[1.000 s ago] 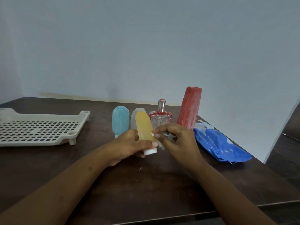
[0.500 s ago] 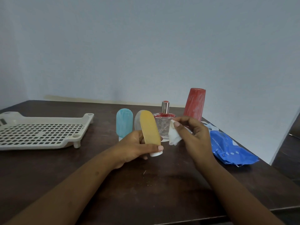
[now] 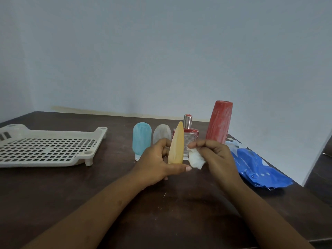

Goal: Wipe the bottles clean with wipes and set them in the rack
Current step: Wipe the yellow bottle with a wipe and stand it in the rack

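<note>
Just 1 view here: a wide-angle cam worn on the head, facing forward and tilted a bit down across a dark wooden table [image 3: 53,194] toward a pale wall [image 3: 161,51], which fills the top half. Both forearms come in from the bottom edge. The left hand [image 3: 156,162] with the yellow bottle [image 3: 177,146] and the right hand [image 3: 217,157] with the wipe [image 3: 196,159] sit near center, close to the lens. The rack [image 3: 45,150] is off left, the blue wipes pack [image 3: 256,168] off right.

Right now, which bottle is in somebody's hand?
The yellow bottle: the left hand grips it off the table, while the blue bottle, white bottle, glass bottle and red bottle stand on it.
</note>
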Demonstrator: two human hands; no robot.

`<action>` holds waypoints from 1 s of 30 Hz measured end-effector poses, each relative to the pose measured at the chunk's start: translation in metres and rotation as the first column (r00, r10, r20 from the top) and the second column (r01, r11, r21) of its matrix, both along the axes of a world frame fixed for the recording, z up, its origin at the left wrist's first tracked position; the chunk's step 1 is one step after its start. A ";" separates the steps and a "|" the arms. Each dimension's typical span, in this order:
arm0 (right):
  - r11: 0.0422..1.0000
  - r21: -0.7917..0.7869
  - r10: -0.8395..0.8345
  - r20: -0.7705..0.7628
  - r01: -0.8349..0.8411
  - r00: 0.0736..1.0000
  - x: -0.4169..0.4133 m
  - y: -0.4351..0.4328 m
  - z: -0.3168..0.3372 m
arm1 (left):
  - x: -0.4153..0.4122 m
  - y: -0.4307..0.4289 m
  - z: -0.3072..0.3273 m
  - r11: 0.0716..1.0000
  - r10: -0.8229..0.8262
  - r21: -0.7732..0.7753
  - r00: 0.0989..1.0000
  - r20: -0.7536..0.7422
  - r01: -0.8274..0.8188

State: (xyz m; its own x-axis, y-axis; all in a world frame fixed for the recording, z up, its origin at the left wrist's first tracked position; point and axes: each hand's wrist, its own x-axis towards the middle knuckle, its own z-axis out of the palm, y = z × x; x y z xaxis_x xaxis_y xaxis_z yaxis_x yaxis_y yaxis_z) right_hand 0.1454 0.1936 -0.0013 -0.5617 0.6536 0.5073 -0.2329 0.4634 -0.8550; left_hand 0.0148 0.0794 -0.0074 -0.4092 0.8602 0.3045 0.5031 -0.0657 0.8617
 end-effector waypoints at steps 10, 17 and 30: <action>0.956 -0.023 0.291 0.157 -0.291 0.944 0.003 -0.008 -0.001 | 0.005 0.001 0.004 0.973 0.212 0.120 0.967 -0.143 -0.195; 0.952 -0.079 0.305 0.213 -0.294 0.928 0.001 -0.013 -0.001 | 0.012 -0.002 0.001 0.992 0.117 0.067 0.989 -0.091 -0.111; 0.927 -0.268 0.295 0.088 -0.263 0.951 -0.001 -0.015 0.001 | 0.020 -0.005 0.009 0.950 -0.144 0.305 0.965 0.219 0.073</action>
State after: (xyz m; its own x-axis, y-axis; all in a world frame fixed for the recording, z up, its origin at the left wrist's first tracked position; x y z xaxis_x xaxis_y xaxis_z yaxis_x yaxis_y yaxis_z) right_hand 0.1447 0.1786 -0.0005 -0.7875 0.5576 0.2625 -0.2063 0.1628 -0.9649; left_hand 0.0349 0.0747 0.0012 -0.4088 0.7913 0.4546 0.2636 -0.3745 0.8890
